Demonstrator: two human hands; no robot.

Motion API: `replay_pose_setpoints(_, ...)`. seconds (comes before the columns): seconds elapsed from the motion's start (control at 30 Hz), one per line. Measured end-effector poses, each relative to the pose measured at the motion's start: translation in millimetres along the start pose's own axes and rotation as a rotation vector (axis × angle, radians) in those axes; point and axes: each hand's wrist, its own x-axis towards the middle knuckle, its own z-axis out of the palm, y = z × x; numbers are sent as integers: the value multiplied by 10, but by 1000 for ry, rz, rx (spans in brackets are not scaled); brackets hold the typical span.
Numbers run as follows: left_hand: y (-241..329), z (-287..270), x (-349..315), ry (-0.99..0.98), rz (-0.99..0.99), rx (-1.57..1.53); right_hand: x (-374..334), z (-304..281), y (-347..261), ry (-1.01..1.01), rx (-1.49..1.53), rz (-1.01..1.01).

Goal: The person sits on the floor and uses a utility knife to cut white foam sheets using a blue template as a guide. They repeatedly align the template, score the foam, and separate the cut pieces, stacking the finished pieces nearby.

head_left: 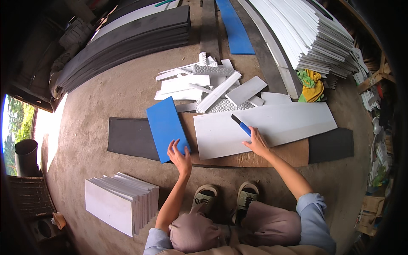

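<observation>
The blue board (166,127) lay on the floor (106,97), overlapping a dark mat (129,137), with the left hand (180,155) spread open on its near corner. Beside it, the right hand (256,142) gripped a blue-handled knife (241,125) over a long white sheet (272,127). White offcuts (204,87) crowded the far side; cut white panels (121,202) stood near left, bare concrete between.
</observation>
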Motion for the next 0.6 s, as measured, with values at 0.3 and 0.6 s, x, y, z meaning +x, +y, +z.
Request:
replay_pose_setpoints(0.3, -666, -263, 155, 6, -460, 224, 121, 165, -197, -112, -42, 181)
replay_pose_setpoints(0.6, -617, -466, 456, -45, -373, -264, 9, 256, 48, 144, 25, 19)
